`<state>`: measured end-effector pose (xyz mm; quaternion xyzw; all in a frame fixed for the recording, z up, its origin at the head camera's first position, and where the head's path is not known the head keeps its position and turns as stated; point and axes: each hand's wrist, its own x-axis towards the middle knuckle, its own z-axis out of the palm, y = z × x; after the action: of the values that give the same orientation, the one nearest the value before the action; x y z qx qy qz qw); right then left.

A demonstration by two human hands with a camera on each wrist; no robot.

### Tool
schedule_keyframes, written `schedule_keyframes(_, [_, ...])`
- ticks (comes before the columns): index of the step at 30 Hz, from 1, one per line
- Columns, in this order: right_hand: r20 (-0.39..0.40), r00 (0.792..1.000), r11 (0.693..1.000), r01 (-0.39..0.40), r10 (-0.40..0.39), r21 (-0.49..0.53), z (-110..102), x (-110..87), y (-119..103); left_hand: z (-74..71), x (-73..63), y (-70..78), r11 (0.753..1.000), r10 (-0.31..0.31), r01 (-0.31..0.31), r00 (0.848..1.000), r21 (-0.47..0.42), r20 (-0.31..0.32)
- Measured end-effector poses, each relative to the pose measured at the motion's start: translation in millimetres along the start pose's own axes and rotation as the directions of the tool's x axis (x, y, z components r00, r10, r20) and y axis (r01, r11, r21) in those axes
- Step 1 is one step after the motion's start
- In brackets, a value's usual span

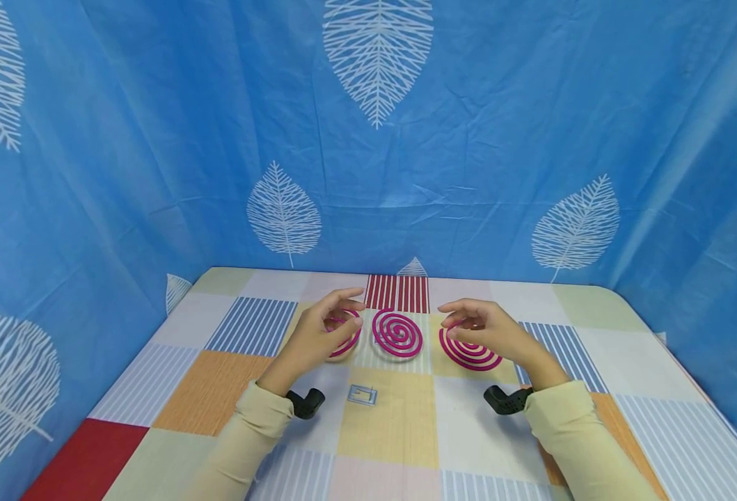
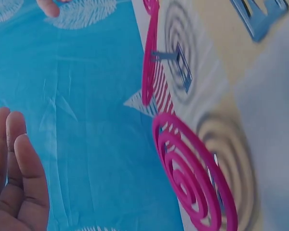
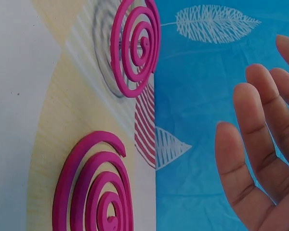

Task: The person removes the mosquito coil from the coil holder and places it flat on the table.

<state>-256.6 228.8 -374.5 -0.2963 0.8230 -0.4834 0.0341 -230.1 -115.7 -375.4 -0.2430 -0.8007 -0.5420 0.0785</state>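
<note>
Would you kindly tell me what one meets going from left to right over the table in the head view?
Left hand, grey rectangular piece, middle magenta coil, right hand.

Left coil [image 1: 348, 347], middle coil [image 1: 398, 333], right coil [image 1: 471, 353] in a row on table [image 1: 481, 445]. Stand [image 1: 368, 399] before them, between left and middle. Curtain [image 1: 368, 188] behind.

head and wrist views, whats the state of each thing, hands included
left pink coil, raised above the cloth
middle pink coil, raised above the cloth
right pink coil, appears to lie flat on the cloth
metal stand, on the cloth, no coil on it
left hand, empty, fingers loosely bent
right hand, empty, fingers loosely bent
blue curtain, hanging, creased
</note>
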Motion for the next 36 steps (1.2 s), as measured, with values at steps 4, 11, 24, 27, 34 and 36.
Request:
schedule_keyframes(4, [0.018, 1.0, 1.0, -0.012, 0.012, 0.017, 1.9, 5.4, 2.8, -11.1, 0.4, -4.4, 1.0, -0.027, 0.027, 1.0, 0.005, 0.0])
schedule_keyframes(11, [0.05, 0.998, 0.999, -0.036, 0.035, 0.023, 6.7, 14.2, 2.9, -28.0, 2.3, -13.5, 0.997, -0.071, 0.071, 0.997, 0.003, -0.013])
schedule_keyframes(24, [0.091, 0.995, 0.999, -0.041, 0.038, 0.032, 19.5, 31.8, -4.5, -48.1, 2.2, -36.4, 0.985, -0.171, 0.171, 0.984, -0.002, 0.041])
schedule_keyframes(27, [0.096, 0.995, 0.999, -0.032, 0.029, 0.026, 23.2, 36.3, -5.0, -52.3, 1.2, -40.9, 0.976, -0.217, 0.217, 0.974, -0.004, 0.06])
schedule_keyframes(34, [0.112, 0.994, 0.999, -0.015, 0.01, 0.049, 33.0, 46.6, -3.6, -58.6, -2.2, -52.4, 0.959, -0.281, 0.282, 0.958, -0.022, 0.053])
schedule_keyframes(36, [0.116, 0.993, 0.997, -0.023, 0.015, 0.068, 36.9, 49.4, -2.9, -60.4, -3.1, -56.1, 0.957, -0.286, 0.288, 0.957, -0.039, 0.057])
